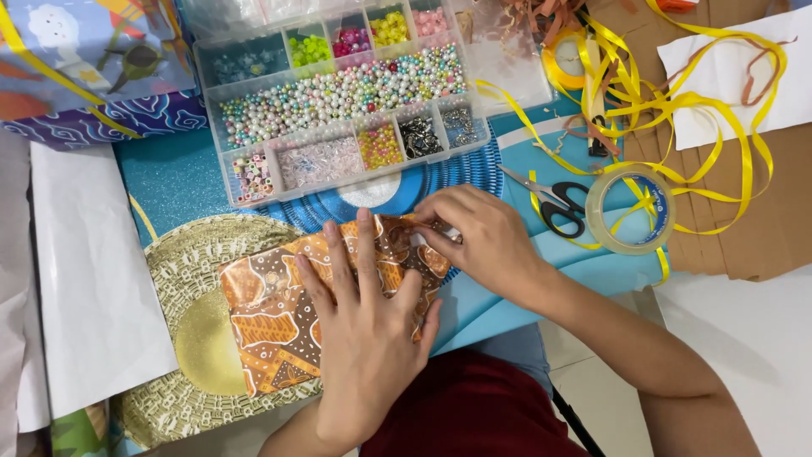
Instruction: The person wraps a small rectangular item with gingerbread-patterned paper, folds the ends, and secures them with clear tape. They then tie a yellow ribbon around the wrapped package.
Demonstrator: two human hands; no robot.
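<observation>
Both hands are on the small flat parcel in orange-brown batik-patterned paper (321, 305), which sits on a round gold woven mat (182, 279); left hand (364, 330) presses flat, open; right hand (478, 237) pinches the top-right flap, so wrapping looks mostly done, that end not yet sealed.

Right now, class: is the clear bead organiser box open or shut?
Open: the bead organiser box shows no lid over its compartments, with the beads plainly exposed.
</observation>
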